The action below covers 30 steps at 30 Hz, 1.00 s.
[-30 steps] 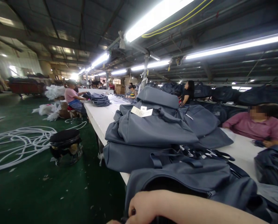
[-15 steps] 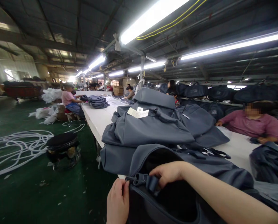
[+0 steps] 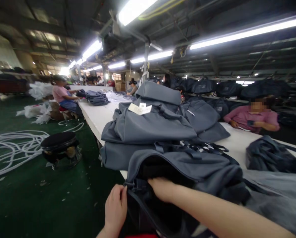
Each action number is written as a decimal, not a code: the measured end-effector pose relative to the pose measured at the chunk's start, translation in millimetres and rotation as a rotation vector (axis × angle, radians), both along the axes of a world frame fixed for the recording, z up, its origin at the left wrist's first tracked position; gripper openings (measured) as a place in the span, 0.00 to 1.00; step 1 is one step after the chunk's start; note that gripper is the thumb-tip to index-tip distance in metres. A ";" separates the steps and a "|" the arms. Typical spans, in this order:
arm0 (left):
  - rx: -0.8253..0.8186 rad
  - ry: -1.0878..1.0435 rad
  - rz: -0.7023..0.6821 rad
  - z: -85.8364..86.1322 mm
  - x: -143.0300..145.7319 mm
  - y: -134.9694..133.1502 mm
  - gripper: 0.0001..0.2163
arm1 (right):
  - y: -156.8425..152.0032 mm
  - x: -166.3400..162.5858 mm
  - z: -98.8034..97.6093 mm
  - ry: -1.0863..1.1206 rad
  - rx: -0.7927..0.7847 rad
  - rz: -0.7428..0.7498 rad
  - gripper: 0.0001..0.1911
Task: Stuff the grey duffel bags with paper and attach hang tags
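A grey-blue backpack lies open at the near edge of the long white table, its dark mouth facing me. My left hand is closed on the bag's left rim, pinching the edge by the zip. My right hand reaches over the rim with its fingers down inside the opening, so the fingertips are hidden. Behind this bag rests a pile of the same grey backpacks, the top one bearing a white paper tag.
A black round stool stands on the green floor left of the table, by loose white cord. A person in pink sits at the right side, another in pink far left. More bags lie farther along.
The view has dipped and turned slightly. My right hand let go of the strap loop and went deeper into the bag's mouth; my left hand stays pinched on the rim.
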<state>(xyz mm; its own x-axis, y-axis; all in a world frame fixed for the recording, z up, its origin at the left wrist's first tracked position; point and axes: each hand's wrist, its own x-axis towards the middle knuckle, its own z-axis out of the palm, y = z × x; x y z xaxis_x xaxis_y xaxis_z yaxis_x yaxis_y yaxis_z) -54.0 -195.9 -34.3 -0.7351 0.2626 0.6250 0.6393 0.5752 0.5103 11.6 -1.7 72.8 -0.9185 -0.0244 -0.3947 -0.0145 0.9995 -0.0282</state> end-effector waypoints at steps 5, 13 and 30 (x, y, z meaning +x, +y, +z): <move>-0.157 -0.186 0.002 20.9 -8.6 -6.2 0.14 | 18.0 2.6 19.9 -0.220 -0.067 -0.008 0.22; -0.092 0.097 -0.437 92.8 10.1 16.8 0.10 | 30.3 42.8 87.1 -0.092 0.127 -0.070 0.16; -0.518 -0.200 -0.754 113.3 -37.8 97.6 0.19 | 80.2 143.6 97.8 0.369 -0.045 0.071 0.15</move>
